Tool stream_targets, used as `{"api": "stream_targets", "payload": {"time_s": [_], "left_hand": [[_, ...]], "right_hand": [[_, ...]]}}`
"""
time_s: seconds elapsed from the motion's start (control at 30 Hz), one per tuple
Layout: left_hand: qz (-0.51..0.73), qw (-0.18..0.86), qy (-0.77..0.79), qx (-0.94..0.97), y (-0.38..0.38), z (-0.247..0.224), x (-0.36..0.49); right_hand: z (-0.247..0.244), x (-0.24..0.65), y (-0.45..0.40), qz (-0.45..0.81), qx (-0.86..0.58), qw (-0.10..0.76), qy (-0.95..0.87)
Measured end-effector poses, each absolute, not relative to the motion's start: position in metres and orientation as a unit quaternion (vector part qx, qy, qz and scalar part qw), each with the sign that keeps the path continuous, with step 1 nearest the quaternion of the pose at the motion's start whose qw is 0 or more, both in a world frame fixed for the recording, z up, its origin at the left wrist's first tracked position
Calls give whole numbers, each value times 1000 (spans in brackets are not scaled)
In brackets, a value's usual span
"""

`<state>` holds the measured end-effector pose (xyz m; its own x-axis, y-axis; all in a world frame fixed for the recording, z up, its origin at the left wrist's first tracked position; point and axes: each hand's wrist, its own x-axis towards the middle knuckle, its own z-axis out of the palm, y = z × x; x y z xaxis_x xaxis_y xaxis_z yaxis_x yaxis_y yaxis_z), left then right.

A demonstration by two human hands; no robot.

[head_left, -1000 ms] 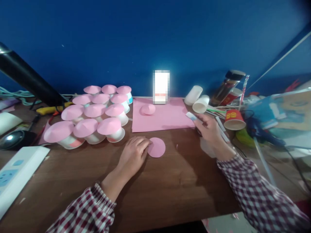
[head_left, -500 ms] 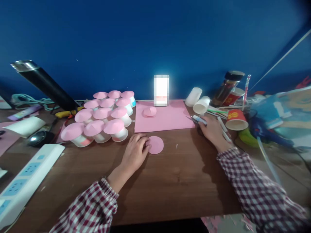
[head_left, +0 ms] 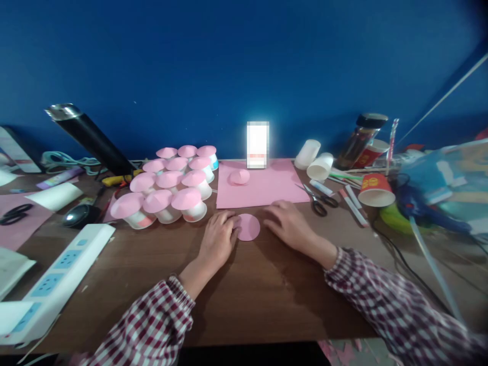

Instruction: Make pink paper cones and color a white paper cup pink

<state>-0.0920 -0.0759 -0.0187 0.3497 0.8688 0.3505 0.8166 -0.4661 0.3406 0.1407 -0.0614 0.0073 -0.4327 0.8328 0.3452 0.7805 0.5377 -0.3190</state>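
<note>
A flat pink paper circle (head_left: 249, 227) lies on the brown table in front of me. My left hand (head_left: 219, 238) rests at its left edge, the curled fingers and thumb closed on the rim. Just right of the circle, my right hand (head_left: 292, 229) hovers low with fingers apart and nothing in them. Farther right lie black-handled scissors (head_left: 319, 204) and a small white tube (head_left: 321, 188). Behind the circle, a shallow pink paper cone (head_left: 240, 177) sits on a pink sheet (head_left: 272, 188).
Several upturned paper cups with pink cone tops (head_left: 185, 199) stand in rows at left. A white power strip (head_left: 57, 284) and a black mouse (head_left: 78, 216) lie beyond them. White cups (head_left: 320, 165), a red cup (head_left: 376, 189) and a blue glue gun (head_left: 414, 206) are at right.
My right hand has let go of the scissors at the right and moved left towards the pink circle. My left hand stays at the circle's edge. The view has shifted slightly left.
</note>
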Motion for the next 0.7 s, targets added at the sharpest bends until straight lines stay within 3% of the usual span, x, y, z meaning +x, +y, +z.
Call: {"api": "stream_targets", "payload": {"time_s": [0.2,0.4,0.7], "left_hand": [[266,44,527,806,-78,-20,-91],[276,54,532,799,-78,-17,-92],[370,329,489,718,-65,15,-80]], "right_hand": [[4,102,-63,111,-463,211,-854],[2,103,-64,162,-471,255,-828],[12,120,-57,376,-468,335,-726]]}}
